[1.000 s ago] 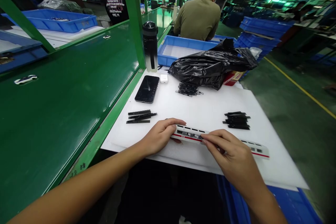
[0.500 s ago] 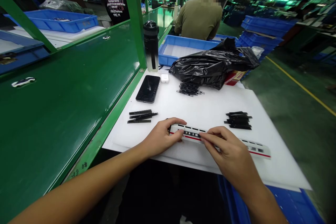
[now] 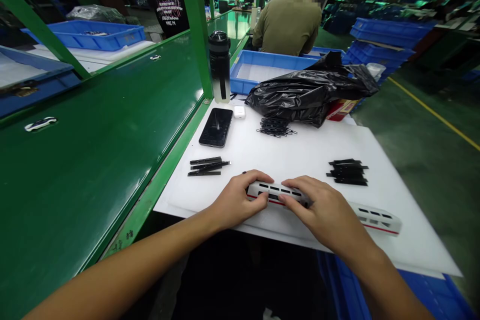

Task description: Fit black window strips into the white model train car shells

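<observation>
A white toy train car (image 3: 275,188) with dark windows and a red stripe lies between my hands near the front of the white sheet (image 3: 300,155). My left hand (image 3: 243,195) grips its left end, thumb on the near side and fingers over the top. My right hand (image 3: 315,205) clasps the other end the same way, its thumb pressed on the window band. Beyond my right hand sits a second white train car (image 3: 378,217), partly hidden by that hand. Flat black strips lie in a left pile (image 3: 205,166) and a right pile (image 3: 348,172).
Behind are a heap of thin black frames (image 3: 276,127), a phone (image 3: 216,127), a white earphone case (image 3: 239,112), a bottle (image 3: 219,67) and a black plastic bag (image 3: 296,95). A green ledge (image 3: 161,180) borders the left side. A co-worker (image 3: 287,25) sits ahead, back turned.
My right hand has gone from pinching at the window strip to clasping the train car's right end, thumb on its side. The view has shifted slightly. My left hand keeps its hold.
</observation>
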Motion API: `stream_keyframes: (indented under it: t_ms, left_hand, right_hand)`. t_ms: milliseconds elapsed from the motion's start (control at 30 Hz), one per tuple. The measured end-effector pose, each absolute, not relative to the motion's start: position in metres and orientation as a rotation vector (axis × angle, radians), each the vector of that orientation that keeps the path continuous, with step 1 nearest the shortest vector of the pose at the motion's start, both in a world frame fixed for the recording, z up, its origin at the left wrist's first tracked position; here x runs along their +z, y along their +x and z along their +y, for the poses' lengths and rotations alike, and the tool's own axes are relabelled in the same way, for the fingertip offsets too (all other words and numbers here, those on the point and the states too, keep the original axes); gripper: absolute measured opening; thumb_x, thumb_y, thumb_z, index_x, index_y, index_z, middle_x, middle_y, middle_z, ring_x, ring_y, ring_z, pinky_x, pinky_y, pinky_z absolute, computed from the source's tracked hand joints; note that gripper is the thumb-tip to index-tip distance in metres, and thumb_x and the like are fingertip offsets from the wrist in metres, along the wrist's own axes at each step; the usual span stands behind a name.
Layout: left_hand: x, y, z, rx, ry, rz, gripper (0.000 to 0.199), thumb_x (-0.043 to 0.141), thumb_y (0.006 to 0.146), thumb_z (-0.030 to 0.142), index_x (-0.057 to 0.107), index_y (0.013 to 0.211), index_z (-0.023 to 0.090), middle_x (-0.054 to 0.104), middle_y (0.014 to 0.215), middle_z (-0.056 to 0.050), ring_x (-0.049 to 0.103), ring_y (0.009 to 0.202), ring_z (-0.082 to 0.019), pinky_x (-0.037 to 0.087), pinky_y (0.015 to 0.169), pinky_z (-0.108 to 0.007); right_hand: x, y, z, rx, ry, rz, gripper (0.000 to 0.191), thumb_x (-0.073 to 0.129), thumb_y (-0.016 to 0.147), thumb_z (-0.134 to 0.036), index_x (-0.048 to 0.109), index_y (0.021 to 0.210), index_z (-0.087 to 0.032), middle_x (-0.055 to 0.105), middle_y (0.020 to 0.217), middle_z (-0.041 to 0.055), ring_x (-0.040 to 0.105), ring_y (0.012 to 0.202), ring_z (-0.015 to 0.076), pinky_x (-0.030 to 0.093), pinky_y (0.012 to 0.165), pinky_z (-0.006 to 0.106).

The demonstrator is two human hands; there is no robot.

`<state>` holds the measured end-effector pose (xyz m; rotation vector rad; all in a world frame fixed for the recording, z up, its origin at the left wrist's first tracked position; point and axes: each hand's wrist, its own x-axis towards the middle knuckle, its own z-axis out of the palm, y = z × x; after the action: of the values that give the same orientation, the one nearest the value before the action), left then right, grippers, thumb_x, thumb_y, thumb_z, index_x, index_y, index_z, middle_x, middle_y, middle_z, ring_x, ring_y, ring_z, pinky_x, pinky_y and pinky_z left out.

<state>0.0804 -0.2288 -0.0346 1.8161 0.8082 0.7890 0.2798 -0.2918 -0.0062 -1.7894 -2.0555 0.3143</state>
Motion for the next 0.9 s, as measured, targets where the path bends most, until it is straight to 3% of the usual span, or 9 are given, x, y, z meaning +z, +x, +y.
stream_keyframes:
  t_ms: [167, 333, 467, 767, 900]
  left_hand:
    - [-0.036, 0.079, -0.229, 0.795, 1.821, 0.762, 0.025, 0.064, 0.087, 0.020, 0.066, 0.112, 0.018, 0.070, 0.113, -0.006, 0.063, 0.109, -0.021, 0.047, 0.100, -0.031]
    - [-0.035, 0.078, -0.228, 0.790, 1.826, 0.718, 0.025, 0.063, 0.089, 0.021, 0.066, 0.113, 0.019, 0.069, 0.114, -0.006, 0.063, 0.109, -0.021, 0.047, 0.100, -0.031]
    - [-0.036, 0.078, -0.227, 0.779, 1.864, 0.711, 0.025, 0.063, 0.088, 0.021, 0.066, 0.113, 0.019, 0.069, 0.114, -0.007, 0.063, 0.108, -0.021, 0.048, 0.097, -0.031]
    - [-0.038, 0.082, -0.232, 0.790, 1.917, 0.779, 0.028, 0.071, 0.084, 0.025, 0.069, 0.111, 0.020, 0.069, 0.106, -0.005, 0.064, 0.100, -0.020, 0.047, 0.091, -0.029]
    - [-0.033, 0.084, -0.230, 0.750, 1.857, 0.863, 0.026, 0.067, 0.088, 0.031, 0.070, 0.112, 0.020, 0.071, 0.109, -0.005, 0.065, 0.104, -0.022, 0.048, 0.094, -0.031]
  right_hand:
    - [-0.010, 0.283, -0.297, 0.169, -1.682, -2.107, 0.027, 0.054, 0.096, -0.039, 0.067, 0.112, -0.021, 0.071, 0.108, 0.0080, 0.066, 0.099, 0.0255, 0.051, 0.087, 0.042]
    - [0.002, 0.305, -0.296, 0.468, -1.695, -2.214, 0.036, 0.053, 0.096, -0.043, 0.064, 0.127, -0.028, 0.069, 0.122, 0.0054, 0.067, 0.107, 0.0244, 0.055, 0.089, 0.038]
    - [0.006, 0.318, -0.294, 0.543, -1.722, -2.247, 0.036, 0.055, 0.094, -0.045, 0.066, 0.124, -0.027, 0.070, 0.121, 0.0060, 0.068, 0.106, 0.0255, 0.057, 0.087, 0.039]
    - [-0.009, 0.307, -0.307, 0.213, -1.638, -2.194, 0.035, 0.059, 0.092, -0.037, 0.063, 0.124, -0.023, 0.070, 0.116, 0.0074, 0.067, 0.102, 0.0251, 0.056, 0.088, 0.041]
    - [-0.018, 0.301, -0.309, 0.073, -1.449, -2.177, 0.039, 0.063, 0.091, -0.028, 0.059, 0.130, -0.022, 0.063, 0.125, 0.0109, 0.061, 0.113, 0.0253, 0.052, 0.095, 0.043]
